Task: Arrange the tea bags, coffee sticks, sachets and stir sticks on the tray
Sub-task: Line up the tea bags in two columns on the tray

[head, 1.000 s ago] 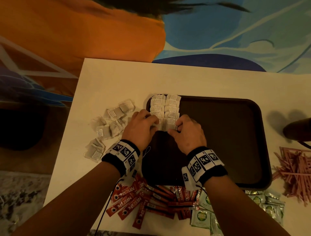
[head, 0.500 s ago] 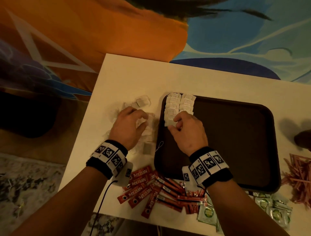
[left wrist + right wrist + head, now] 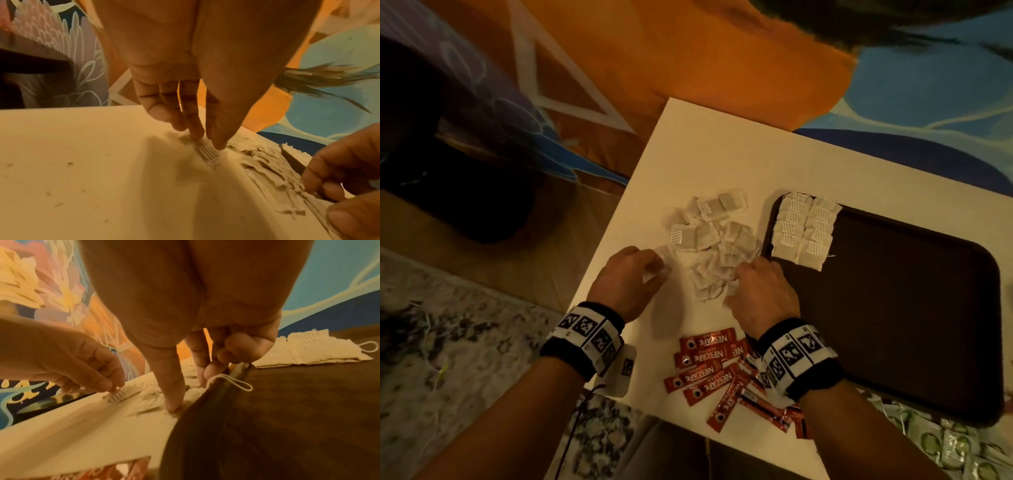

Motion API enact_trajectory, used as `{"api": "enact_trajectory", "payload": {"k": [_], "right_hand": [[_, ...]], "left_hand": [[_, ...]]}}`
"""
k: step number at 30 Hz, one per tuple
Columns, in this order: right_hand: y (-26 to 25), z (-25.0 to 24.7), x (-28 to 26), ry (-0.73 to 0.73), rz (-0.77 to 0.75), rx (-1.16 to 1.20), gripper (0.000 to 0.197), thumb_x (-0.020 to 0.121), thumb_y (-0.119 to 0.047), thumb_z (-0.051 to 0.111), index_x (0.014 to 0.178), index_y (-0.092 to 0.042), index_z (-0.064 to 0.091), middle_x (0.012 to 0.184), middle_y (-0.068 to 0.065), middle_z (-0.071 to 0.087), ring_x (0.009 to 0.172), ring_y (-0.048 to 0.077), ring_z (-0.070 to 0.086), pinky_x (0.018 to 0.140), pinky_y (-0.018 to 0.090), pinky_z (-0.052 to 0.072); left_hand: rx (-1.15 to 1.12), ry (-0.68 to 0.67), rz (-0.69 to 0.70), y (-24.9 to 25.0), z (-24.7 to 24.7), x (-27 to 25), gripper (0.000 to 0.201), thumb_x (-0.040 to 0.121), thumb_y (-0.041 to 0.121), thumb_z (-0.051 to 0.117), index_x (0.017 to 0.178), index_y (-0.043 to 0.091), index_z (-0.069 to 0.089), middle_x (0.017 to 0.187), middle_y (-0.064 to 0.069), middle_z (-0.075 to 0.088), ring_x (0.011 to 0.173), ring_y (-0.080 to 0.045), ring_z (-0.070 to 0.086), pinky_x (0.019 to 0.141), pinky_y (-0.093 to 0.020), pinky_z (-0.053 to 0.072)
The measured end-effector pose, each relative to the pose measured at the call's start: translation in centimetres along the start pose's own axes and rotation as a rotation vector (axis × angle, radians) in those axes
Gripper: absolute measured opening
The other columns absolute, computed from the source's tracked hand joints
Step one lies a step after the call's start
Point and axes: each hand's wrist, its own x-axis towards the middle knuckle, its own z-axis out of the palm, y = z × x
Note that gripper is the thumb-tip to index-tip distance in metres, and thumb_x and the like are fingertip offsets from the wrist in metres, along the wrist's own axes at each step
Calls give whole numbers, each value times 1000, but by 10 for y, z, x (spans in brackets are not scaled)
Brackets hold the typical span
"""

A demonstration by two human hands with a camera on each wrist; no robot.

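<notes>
Paper tea bags (image 3: 714, 255) heaped mid-frame on the counter (image 3: 688, 161) draw your left hand (image 3: 627, 279), pinching one tag, and right hand (image 3: 763, 294), fingertips pressing the heap, each probably lifting another bag for the tray (image 3: 893, 308) rows (image 3: 803, 229) at right.

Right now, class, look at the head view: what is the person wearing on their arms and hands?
Both hands, left hand and right hand, are bare, as are the forearms. Each wrist carries a black band with white squares of black-and-white coded markers. A thin cable trails from the left band.
</notes>
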Motion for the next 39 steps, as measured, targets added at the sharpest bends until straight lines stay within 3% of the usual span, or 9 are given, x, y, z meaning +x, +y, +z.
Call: {"api": "enact_trajectory", "payload": {"k": [5,11,15,17,23,25,29,34,39], "right_hand": [[-6,7,-1,-4,5,-65,27,93,-30,68,116,-18,64,126,6,48,120,25,40,86,39,54],[-8,6,-1,4,15,48,20,90,-33,71,103,-21,64,119,2,51,116,22,40,91,42,53],[-6,-4,-5,-15,20,173,17,93,-31,71,102,-23,60,101,-2,59,105,20,54,84,41,55],[-5,-8,-7,-8,18,223,18,93,-32,71,102,-24,57,101,-2,63,97,20,60,80,39,56],[-2,-11,-8,41,40,351,26,90,-34,75,104,-26,55,97,-3,66,90,20,65,81,40,58],[-1,-12,-9,61,25,374,24,90,-33,75,103,-25,56,96,-3,66,90,18,65,80,39,57],[0,-12,-12,93,-5,468,20,91,-26,75,104,-26,59,100,-4,63,90,14,62,77,35,57],[1,-12,-17,53,-47,512,22,92,-22,74,110,-26,61,108,-4,64,95,12,63,80,33,58],[4,-9,-20,38,-26,562,28,90,-22,76,115,-28,63,105,-6,65,92,11,63,80,31,58]], "left_hand": [[-2,6,-3,-8,1,-1,15,96,42,65,103,29,67,95,10,53,86,-14,53,74,-28,40],[-29,46,-11,0,-1,12,14,94,30,66,107,25,65,104,3,56,94,-20,54,77,-31,43],[25,11,-61,4,-3,18,28,91,46,68,108,26,59,107,5,52,97,-19,52,78,-35,48],[44,-16,-82,5,0,16,35,87,50,71,109,27,56,108,6,51,98,-19,52,78,-35,49],[7,38,-14,11,9,7,31,87,40,74,108,31,54,114,5,47,100,-19,50,75,-33,47],[23,28,-2,12,12,6,29,89,34,73,112,31,56,120,2,48,107,-23,51,77,-34,47],[12,14,-81,12,11,8,45,90,37,73,128,32,50,131,-1,45,119,-25,47,86,-39,51],[15,-28,-35,9,12,9,40,92,32,70,127,33,51,116,1,55,106,-23,54,83,-36,48],[-41,-14,-3,12,9,3,14,92,30,69,105,31,64,98,7,54,88,-17,55,70,-26,39]]}}
